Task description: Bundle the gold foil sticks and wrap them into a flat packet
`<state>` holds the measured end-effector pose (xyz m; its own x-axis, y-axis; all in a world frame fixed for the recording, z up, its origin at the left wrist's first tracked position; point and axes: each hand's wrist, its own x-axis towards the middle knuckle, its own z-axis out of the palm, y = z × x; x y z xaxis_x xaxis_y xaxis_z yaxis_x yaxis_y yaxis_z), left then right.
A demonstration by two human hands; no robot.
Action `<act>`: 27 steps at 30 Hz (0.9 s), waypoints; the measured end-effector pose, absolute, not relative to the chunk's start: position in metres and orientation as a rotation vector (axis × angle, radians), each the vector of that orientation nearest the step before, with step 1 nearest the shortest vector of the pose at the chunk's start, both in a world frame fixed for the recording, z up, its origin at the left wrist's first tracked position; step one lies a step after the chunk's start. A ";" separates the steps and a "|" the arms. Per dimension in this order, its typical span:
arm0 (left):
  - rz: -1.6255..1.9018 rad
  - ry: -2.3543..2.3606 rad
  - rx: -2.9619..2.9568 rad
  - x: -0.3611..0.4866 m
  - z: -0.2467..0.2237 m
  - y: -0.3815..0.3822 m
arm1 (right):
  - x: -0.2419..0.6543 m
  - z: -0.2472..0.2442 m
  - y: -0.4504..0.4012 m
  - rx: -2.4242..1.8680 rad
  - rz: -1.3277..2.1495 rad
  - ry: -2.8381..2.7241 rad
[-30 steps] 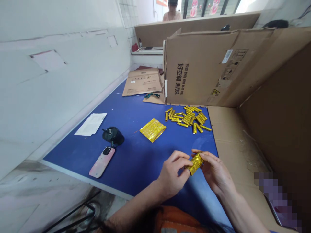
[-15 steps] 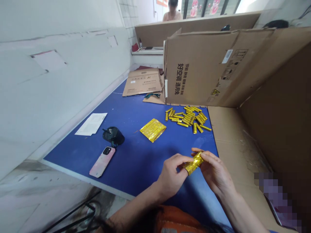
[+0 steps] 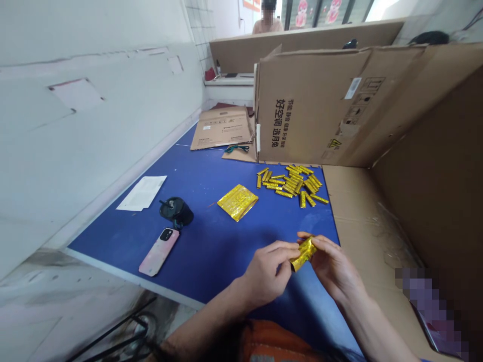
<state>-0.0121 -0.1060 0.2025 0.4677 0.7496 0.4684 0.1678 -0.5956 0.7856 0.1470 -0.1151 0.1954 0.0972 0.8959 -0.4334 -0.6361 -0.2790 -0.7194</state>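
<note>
A shiny gold foil piece (image 3: 303, 254), partly rolled or folded, is held between both hands above the blue table near its front right edge. The fingers of my left hand (image 3: 272, 267) press on its left side. My right hand (image 3: 334, 261) grips its upper right end between thumb and fingers. Ahead and to the left lies a flat stack of gold foil sheets (image 3: 237, 202). Several small gold rolls (image 3: 294, 183) are spread in a loose heap at the table's back right corner.
A black lidded cup (image 3: 176, 211), a pink phone (image 3: 159, 251) and white paper (image 3: 142, 193) lie left on the blue table (image 3: 204, 251). Tall cardboard (image 3: 313, 110) stands behind and right; flat cardboard (image 3: 222, 128) lies at the back. A person (image 3: 267, 22) is beyond.
My left fingers have shifted slightly over the foil piece, with the thumb drawn lower off it, and the foil has turned a little. My right hand has hardly moved.
</note>
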 end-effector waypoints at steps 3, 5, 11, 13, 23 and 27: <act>1.087 0.794 1.991 -0.013 0.204 -0.107 | 0.146 0.195 -0.115 -1.072 1.526 -0.334; 1.092 0.869 1.900 -0.012 0.203 -0.108 | 0.145 0.196 -0.115 -1.067 1.513 -0.353; 0.992 1.012 1.372 -0.005 0.203 -0.112 | 0.141 0.200 -0.117 -1.062 1.477 -0.413; 1.001 1.009 1.249 -0.002 0.205 -0.112 | 0.141 0.200 -0.116 -1.063 1.494 -0.401; 0.982 0.905 1.116 0.000 0.206 -0.110 | 0.138 0.198 -0.115 -1.092 1.513 -0.361; 1.019 0.951 1.125 -0.001 0.208 -0.109 | 0.137 0.198 -0.116 -1.089 1.515 -0.389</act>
<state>-0.0013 -0.1085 0.2082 0.2621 0.9615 -0.0828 -0.1486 0.1250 0.9810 0.1365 -0.1156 0.1983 0.1052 0.9056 -0.4109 -0.5956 -0.2735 -0.7553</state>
